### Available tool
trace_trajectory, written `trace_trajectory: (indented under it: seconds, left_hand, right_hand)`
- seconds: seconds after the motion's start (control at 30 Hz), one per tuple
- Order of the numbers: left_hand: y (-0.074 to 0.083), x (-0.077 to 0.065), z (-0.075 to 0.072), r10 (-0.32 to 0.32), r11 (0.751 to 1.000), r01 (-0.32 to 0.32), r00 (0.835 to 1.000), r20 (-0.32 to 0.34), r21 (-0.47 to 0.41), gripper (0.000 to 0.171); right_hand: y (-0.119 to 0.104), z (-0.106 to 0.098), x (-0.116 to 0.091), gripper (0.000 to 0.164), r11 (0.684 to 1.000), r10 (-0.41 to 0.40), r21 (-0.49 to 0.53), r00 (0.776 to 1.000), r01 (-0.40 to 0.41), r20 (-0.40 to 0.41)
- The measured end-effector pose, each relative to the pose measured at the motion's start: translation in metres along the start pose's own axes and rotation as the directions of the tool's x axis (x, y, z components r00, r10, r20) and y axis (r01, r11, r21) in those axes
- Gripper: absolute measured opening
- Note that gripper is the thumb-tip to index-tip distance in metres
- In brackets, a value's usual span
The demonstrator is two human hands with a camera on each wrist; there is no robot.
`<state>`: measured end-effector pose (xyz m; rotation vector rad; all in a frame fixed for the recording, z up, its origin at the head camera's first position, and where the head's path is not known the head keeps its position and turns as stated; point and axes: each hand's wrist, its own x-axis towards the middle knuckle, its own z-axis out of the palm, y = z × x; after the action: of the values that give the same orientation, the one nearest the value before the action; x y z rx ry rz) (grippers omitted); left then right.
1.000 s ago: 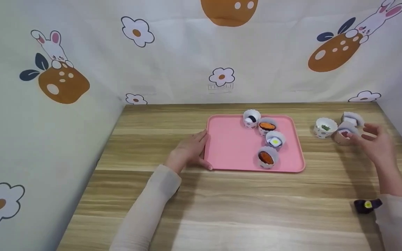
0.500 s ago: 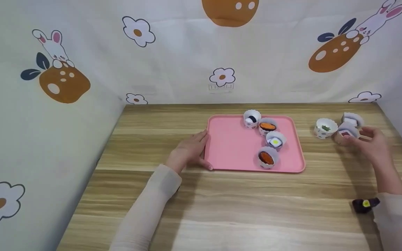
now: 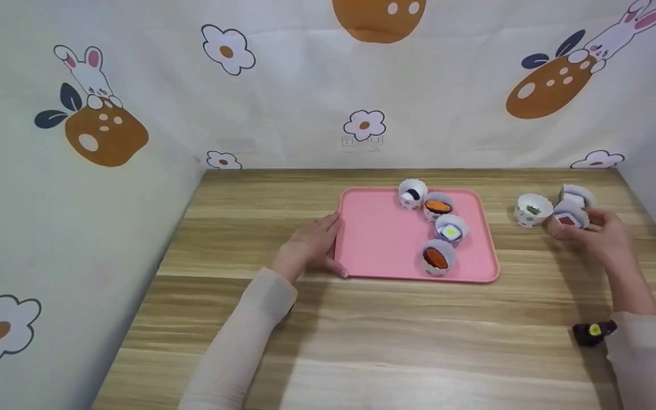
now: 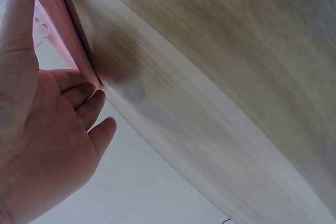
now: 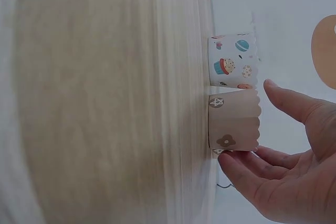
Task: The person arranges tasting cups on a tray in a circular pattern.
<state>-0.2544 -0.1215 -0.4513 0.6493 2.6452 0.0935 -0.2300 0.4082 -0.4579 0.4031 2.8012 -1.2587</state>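
My left hand rests against the left side of a pink tray, fingers along that edge and thumb by the near corner. In the left wrist view, the fingertips touch the tray's edge. At the right, my right hand is around a grey-brown paper baking cup holding a white piece with a red centre, like toy sushi. The right wrist view shows fingers at one side of this cup and the thumb apart from it, just above the rim. Close by stand a white cup with something green inside and a tilted cup.
Several paper cups with toy sushi stand in a curved line on the tray, among them one with an orange piece and one with a red-brown piece. A small dark piece with a yellow centre lies beside the right sleeve. Patterned cloth bounds the table.
My right hand has moved slightly left, and its fingers and thumb have come in around the grey-brown cup. The left hand, tray and cups stay where they were.
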Motion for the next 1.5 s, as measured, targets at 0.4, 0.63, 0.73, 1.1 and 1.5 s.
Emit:
trace_trajectory:
  seconds: [0.4,0.63,0.73,1.1,1.5]
  left_hand:
    - [-0.0005,0.0015,0.0002,0.014,0.999,-0.014,1.0,-0.006,0.032,0.127]
    - [0.0003,0.0003,0.0005,-0.002,1.0,0.002,1.0,-0.004,-0.006,0.126]
    - [0.0007,0.0002,0.0005,-0.004,1.0,0.004,1.0,-0.005,-0.005,0.126]
    - [0.0008,0.0004,0.0004,-0.011,1.0,0.011,1.0,0.005,0.013,0.126]
    - [0.0013,0.0004,-0.0001,-0.012,1.0,0.012,1.0,0.001,0.017,0.125]
  right_hand:
    - [-0.0007,-0.0003,0.0056,0.087,0.999,0.01,-0.045,1.0,-0.009,0.021]
    - [-0.0023,-0.0007,0.007,0.091,0.999,0.031,-0.029,0.999,-0.03,0.039]
    - [-0.0027,-0.0005,0.0071,0.09,0.999,0.03,-0.032,0.999,-0.028,0.044]
    - [-0.0007,0.0011,0.0081,0.083,0.998,-0.005,-0.065,1.0,0.005,0.001]
    - [-0.0011,0.0015,0.0087,0.08,0.999,0.002,-0.049,1.0,-0.002,-0.012]
